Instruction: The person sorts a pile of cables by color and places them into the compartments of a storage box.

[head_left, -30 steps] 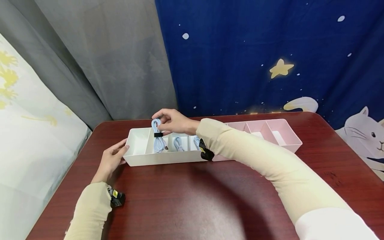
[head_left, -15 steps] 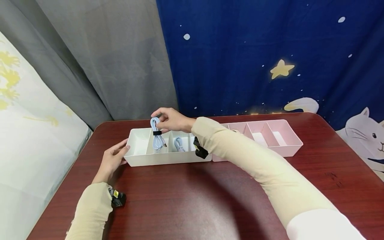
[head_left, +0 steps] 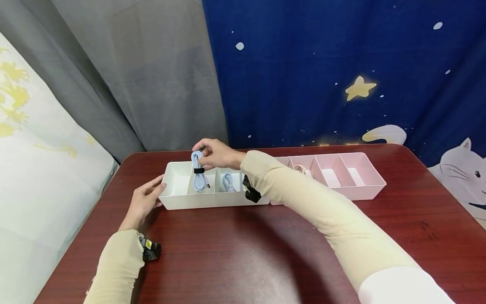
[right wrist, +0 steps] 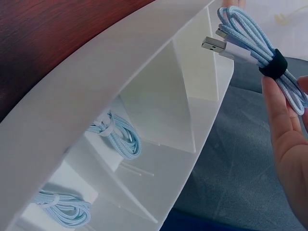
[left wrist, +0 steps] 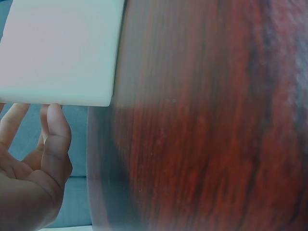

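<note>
My right hand (head_left: 220, 155) holds a coiled light-blue USB cable (head_left: 199, 177) bound with a black strap (right wrist: 274, 65). The coil hangs upright over the second compartment from the left of the long white divided box (head_left: 212, 201). In the right wrist view a metal USB plug (right wrist: 213, 44) sticks out of the coil. Further along the box lie two more coiled blue cables, one (right wrist: 126, 139) in the third compartment, the other (right wrist: 67, 211) beyond it. At the box's left end, my left hand (head_left: 142, 202) rests its extended fingers and thumb against the end wall.
A pink divided box (head_left: 364, 193) stands end to end with the white one, partly behind my right forearm. It has a pale coiled cable (head_left: 300, 168) in one compartment. Both stand on a dark red wooden table (head_left: 212, 253), with curtains close behind its back edge.
My right forearm has shifted slightly left, uncovering more of the pink box. The held cable stays over the same compartment, and the left hand keeps its place at the box's end.
</note>
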Motion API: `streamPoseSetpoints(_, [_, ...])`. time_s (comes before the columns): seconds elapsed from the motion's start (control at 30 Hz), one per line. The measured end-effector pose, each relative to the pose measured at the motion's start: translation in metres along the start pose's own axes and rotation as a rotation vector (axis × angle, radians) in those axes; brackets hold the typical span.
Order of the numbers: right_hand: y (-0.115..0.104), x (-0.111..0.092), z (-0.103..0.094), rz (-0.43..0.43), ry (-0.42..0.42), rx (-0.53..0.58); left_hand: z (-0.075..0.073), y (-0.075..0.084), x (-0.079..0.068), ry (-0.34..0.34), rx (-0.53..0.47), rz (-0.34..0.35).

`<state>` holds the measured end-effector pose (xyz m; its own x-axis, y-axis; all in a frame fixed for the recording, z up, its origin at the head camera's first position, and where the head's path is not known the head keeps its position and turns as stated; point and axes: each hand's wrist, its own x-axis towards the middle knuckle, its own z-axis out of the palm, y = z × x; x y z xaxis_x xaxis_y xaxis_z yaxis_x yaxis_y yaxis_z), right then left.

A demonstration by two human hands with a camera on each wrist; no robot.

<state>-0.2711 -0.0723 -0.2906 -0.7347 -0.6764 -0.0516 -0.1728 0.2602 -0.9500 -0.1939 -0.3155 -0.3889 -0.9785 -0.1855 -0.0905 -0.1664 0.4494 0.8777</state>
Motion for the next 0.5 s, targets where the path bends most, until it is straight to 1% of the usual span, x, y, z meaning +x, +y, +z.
streamPoseSetpoints(0.2, [0.005,0.004,0.000,0.017,0.006,-0.010,0.001,0.000,0.001,-0.004,-0.002,-0.004])
streamPoseSetpoints(0.5, [0.009,0.014,0.000,0.041,0.015,0.015,0.001,0.001,0.000,-0.001,-0.007,0.004])
